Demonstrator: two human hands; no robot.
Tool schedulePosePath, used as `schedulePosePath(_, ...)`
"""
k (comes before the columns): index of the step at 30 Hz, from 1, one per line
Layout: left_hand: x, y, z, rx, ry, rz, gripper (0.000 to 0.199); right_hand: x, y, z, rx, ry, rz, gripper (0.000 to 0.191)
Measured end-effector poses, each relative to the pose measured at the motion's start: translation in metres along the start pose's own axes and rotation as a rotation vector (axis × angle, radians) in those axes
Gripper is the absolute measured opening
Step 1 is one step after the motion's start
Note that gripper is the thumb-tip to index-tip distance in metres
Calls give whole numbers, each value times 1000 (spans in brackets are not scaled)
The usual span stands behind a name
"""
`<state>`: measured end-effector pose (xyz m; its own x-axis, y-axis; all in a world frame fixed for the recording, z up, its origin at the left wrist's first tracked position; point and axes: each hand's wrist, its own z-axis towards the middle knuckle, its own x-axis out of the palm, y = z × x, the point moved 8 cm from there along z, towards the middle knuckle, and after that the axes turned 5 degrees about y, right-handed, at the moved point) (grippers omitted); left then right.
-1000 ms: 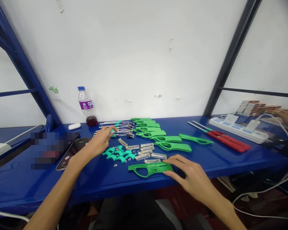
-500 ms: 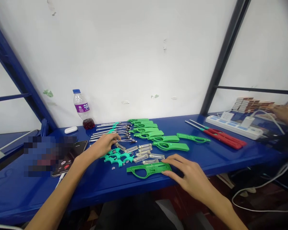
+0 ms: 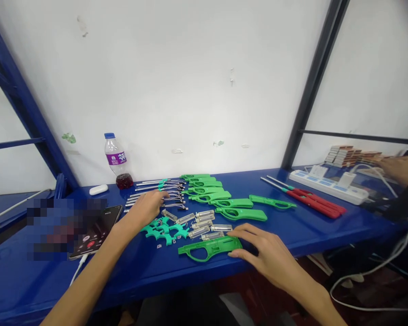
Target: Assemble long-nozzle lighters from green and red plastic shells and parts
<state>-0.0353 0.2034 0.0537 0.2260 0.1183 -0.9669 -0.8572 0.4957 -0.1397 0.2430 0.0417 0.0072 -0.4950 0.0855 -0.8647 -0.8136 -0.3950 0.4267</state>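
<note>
My right hand [image 3: 267, 251] has thumb and fingertips at the right end of a green lighter half-shell [image 3: 214, 246], its hollow inside facing up near the table's front edge. My left hand [image 3: 148, 207] is over a row of metal lighter tubes [image 3: 146, 183] with thin wires. Its fingers are curled together by the wire ends; what they pinch, if anything, is hidden. Between my hands lie several clear fuel tanks [image 3: 204, 218] and a heap of teal triggers [image 3: 163, 231]. More green half-shells [image 3: 241, 213] line up behind them.
At the left are a drink bottle [image 3: 117, 160], a white case [image 3: 98, 189] and a phone [image 3: 98, 231] on a cable. On the right, red lighters [image 3: 316, 201] lie before a white power strip [image 3: 329, 185]. Another person's hand [image 3: 399, 170] shows beyond the frame post.
My left hand has shifted slightly up and left over the wired tubes. My right hand stays at the green half-shell. The camera view has tilted a little.
</note>
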Motion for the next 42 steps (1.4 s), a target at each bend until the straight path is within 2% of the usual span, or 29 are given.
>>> schedulePosePath(4, -16, -30, -14, 3, -70, 36, 41, -2, 0, -1, -28, -50, 52, 43)
schedulePosePath(7, -20, -64, -31, 64, -125, 12, 39, -15, -8, -7, -30, -125, 92, 47)
schedulePosePath(10, -7, -108, -46, 135, -174, -40, 35, -39, -31, -24, 14, -217, 72, 46)
schedulePosePath(13, 9, -157, -55, 234, -306, -152, 34, -65, -68, -53, 95, -298, 1, 49)
schedulePosePath(15, 25, -183, -53, 282, -296, -144, 37, -77, -96, -75, 166, -330, -50, 51)
schedulePosePath(17, 39, -195, -47, 297, -247, -106, 39, -84, -118, -92, 230, -355, -99, 54)
schedulePosePath(19, 49, -192, -40, 288, -193, -70, 36, -85, -131, -98, 269, -345, -122, 52)
schedulePosePath(22, 55, -174, -34, 292, -133, -45, 32, -81, -130, -86, 264, -315, -151, 44)
schedulePosePath(27, 49, -148, -37, 278, -198, -40, 30, -92, -111, -43, 167, -323, -277, 38)
schedulePosePath(29, 46, -148, -39, 286, -243, -50, 29, -100, -113, -22, 169, -304, -375, 39)
schedulePosePath(31, 43, -150, -41, 299, -283, -67, 29, -101, -120, 3, 154, -222, -469, 40)
schedulePosePath(36, 36, -145, -46, 273, -338, -158, 27, -87, -140, 57, 58, -7, -524, 48)
schedulePosePath(39, 29, -142, -49, 259, -374, -198, 26, -75, -146, 69, 15, 62, -524, 43)
schedulePosePath(42, 27, -146, -49, 258, -364, -219, 25, -70, -146, 72, -8, 75, -508, 39)
